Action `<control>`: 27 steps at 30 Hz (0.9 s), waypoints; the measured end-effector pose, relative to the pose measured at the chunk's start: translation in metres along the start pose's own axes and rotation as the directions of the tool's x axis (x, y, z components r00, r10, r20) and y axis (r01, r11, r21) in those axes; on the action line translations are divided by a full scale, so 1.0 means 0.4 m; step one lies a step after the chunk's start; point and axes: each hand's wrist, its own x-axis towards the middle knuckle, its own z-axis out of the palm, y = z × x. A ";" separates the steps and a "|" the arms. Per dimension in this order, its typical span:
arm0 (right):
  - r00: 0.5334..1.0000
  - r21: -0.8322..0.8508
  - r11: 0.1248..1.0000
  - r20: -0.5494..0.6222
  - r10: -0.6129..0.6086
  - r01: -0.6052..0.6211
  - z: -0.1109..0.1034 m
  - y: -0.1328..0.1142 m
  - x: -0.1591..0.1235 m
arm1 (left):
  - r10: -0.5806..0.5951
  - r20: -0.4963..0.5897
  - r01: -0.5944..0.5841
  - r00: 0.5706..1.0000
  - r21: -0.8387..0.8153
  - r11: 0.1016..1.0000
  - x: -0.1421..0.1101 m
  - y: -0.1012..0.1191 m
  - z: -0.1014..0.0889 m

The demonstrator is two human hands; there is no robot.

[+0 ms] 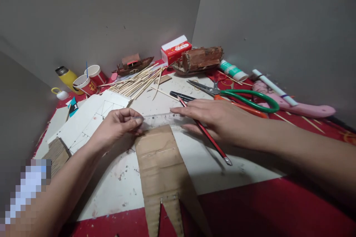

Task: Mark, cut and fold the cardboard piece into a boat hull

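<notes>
Keep the card [156, 161] flat on the white sheet [116, 189], its slotted end toward the body and its straight end at the ruler; a raised slot flap would tilt the whole piece. The right hand [219, 118] has its fingers extended, with the pencil [209, 136] held between them and the fingertips at the ruler's right end; keep the pencil's shaft off the scale. The left hand [118, 122] pinches the ruler's left end. Press both ends evenly, as one-sided pressure could skew the clear ruler [160, 117]. Whether its edge touches the card cannot be told; sight straight down when reading. Beyond, keep the pen [182, 96], scissors [204, 87] and sticks [139, 85] clear of the ruler.
</notes>
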 end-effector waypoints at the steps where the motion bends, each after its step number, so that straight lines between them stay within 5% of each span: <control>1: 1.000 -0.023 1.000 -0.012 -0.007 0.006 0.003 0.004 0.001 | 0.005 -0.007 -0.005 1.000 0.017 1.000 0.003 -0.002 -0.003; 12: 0.998 0.101 0.994 0.047 -0.034 0.029 0.034 0.014 -0.006 | -0.122 0.041 0.109 0.992 0.243 0.964 0.008 -0.029 -0.050; 21: 0.992 0.105 0.988 0.040 -0.120 0.116 0.050 0.049 -0.011 | -0.138 0.134 0.080 0.981 0.368 0.927 0.018 -0.036 -0.059; 27: 0.973 0.047 0.983 -0.153 -0.171 0.180 0.038 0.026 -0.001 | -0.167 0.211 0.075 0.963 0.384 0.920 -0.012 -0.015 -0.029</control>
